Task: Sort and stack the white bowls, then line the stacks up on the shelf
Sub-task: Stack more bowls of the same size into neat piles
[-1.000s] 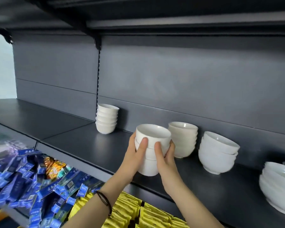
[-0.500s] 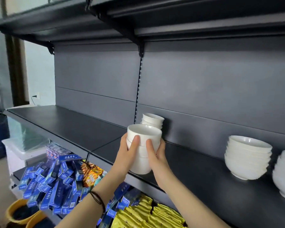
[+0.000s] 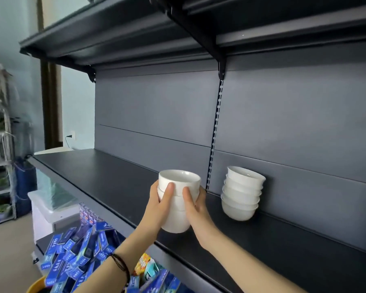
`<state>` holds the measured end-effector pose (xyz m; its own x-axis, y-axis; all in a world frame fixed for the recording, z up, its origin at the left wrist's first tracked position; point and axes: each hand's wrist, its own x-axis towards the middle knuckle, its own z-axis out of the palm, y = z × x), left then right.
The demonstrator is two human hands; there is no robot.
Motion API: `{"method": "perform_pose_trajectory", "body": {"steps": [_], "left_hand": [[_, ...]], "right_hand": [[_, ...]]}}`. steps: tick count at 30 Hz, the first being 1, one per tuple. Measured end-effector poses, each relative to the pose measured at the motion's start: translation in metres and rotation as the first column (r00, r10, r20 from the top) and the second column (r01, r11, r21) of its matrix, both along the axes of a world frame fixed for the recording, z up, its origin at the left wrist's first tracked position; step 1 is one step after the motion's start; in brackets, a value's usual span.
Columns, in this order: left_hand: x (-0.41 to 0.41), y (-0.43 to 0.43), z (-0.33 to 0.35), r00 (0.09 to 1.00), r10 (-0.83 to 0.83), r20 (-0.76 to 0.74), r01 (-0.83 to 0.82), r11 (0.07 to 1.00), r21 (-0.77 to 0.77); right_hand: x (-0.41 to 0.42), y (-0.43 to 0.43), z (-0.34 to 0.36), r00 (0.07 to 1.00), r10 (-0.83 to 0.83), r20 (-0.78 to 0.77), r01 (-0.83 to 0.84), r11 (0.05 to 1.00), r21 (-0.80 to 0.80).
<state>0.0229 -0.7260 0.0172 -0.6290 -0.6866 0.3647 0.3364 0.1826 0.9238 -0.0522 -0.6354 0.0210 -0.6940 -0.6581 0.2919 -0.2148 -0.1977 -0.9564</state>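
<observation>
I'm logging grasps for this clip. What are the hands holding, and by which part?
A short stack of white bowls, clasped by its sides: left hand on the left wall, right hand on the right.

Single view, head-worn and wide-angle. The lens sits above the dark shelf (image 3: 118,178) and below the upper shelf (image 3: 135,32), whose underside fills 12 o'clock. It faces forward and slightly down, at an angle to the back panel (image 3: 156,106). The dark shelf runs from 9 o'clock to 5 o'clock. Both forearms enter from 6 o'clock. The left hand (image 3: 156,208) and right hand (image 3: 197,212), gripping a stack of white bowls (image 3: 179,180), sit at frame centre, near the lens. The floor (image 3: 6,250) shows at 8 o'clock.
</observation>
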Motion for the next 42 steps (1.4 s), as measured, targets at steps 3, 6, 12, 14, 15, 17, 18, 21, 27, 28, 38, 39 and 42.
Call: {"method": "perform_pose_trajectory", "body": {"steps": [3,6,12,14,15,17,18,21,27,28,38,39,42], "left_hand": [[-0.024,-0.040,0.001,1.000,0.019,-0.001,-0.019,1.000,-0.008],[-0.046,-0.078,0.004,1.000,0.000,0.007,0.001,1.000,-0.027],[-0.068,-0.137,0.005,1.000,-0.009,-0.022,0.009,1.000,0.017],[-0.068,-0.157,0.003,1.000,0.006,-0.026,-0.005,0.999,0.031],[-0.067,-0.168,0.002,1.000,0.013,-0.028,-0.013,0.999,0.031],[-0.066,-0.191,0.000,0.999,0.021,-0.033,-0.020,1.000,0.024],[-0.066,-0.203,-0.001,0.999,0.028,-0.034,-0.027,0.999,0.021],[-0.062,-0.242,0.000,0.998,0.047,-0.029,-0.047,0.999,0.025],[-0.047,-0.334,-0.001,0.999,0.026,-0.024,-0.026,0.999,0.025],[-0.043,-0.351,-0.002,1.000,0.019,-0.021,-0.019,1.000,0.019],[-0.007,-0.526,-0.002,1.000,0.004,0.007,-0.004,1.000,0.003],[-0.005,-0.540,-0.005,1.000,0.006,0.006,-0.006,1.000,0.000],[-0.001,-0.576,-0.010,1.000,0.023,-0.003,-0.023,1.000,0.014]], "right_hand": [[-0.022,-0.036,0.004,1.000,0.014,-0.001,-0.014,1.000,-0.004],[-0.043,-0.071,0.007,1.000,0.007,-0.002,-0.007,1.000,0.001],[-0.069,-0.138,0.007,0.999,0.046,-0.001,-0.046,0.999,0.007],[-0.070,-0.158,0.006,0.997,0.074,0.009,-0.074,0.997,0.010],[-0.069,-0.169,0.005,0.996,0.084,0.007,-0.085,0.996,0.018],[-0.069,-0.192,0.004,0.995,0.099,-0.003,-0.098,0.994,0.036],[-0.068,-0.204,0.004,0.995,0.099,-0.003,-0.099,0.994,0.042],[-0.066,-0.243,0.005,0.995,0.102,0.000,-0.102,0.994,0.046],[-0.048,-0.331,0.005,0.993,0.114,-0.007,-0.114,0.993,0.025],[-0.044,-0.347,0.004,0.994,0.112,-0.005,-0.112,0.994,0.019],[-0.006,-0.520,0.000,0.994,0.105,0.023,-0.105,0.994,-0.001],[-0.003,-0.534,-0.003,0.994,0.107,0.024,-0.107,0.994,0.000],[-0.001,-0.572,-0.008,0.994,0.103,0.024,-0.103,0.995,0.002]]}}
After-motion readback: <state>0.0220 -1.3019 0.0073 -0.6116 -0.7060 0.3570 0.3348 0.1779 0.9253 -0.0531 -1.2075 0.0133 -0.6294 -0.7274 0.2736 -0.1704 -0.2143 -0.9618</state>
